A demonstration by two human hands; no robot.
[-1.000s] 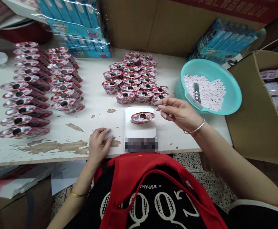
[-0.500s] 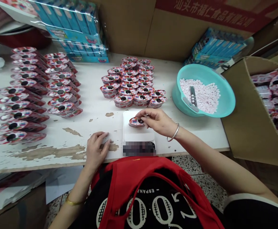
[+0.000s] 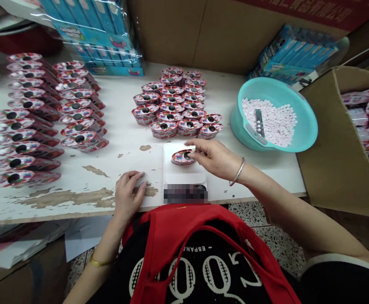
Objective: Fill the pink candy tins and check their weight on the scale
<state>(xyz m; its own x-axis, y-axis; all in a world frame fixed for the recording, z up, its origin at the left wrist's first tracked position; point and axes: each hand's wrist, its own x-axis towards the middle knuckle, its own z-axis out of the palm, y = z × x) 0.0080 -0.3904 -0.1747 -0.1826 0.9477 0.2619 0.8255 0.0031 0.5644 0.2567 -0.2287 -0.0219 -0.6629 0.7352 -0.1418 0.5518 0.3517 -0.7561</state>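
A small oval-topped red-and-white candy pack (image 3: pixel 179 157) with a round dark opening stands on the white scale (image 3: pixel 174 175) in front of me. My right hand (image 3: pixel 216 158) is at its right end, thumb and fingers pinched over the opening around what looks like a small white candy. Part of the pack's rim is covered by those fingers. To the left of the scale, my left hand (image 3: pixel 129 190) rests on the table edge, fingers apart and holding nothing. The scale's display is blurred out.
A turquoise basin (image 3: pixel 307 131) at right holds many white candies (image 3: pixel 276 124) and a dark perforated strip (image 3: pixel 259 122). Similar packs (image 3: pixel 171 99) stand grouped mid-table, with rows (image 3: pixel 22 126) at left. A cardboard box (image 3: pixel 339 169) of packs is far right; blue boxes (image 3: pixel 108 40) stand behind.
My right hand has shifted slightly right on the pack, uncovering more of its opening, and a small white piece shows at the fingertips. My left hand stays put. The view has tilted slightly.
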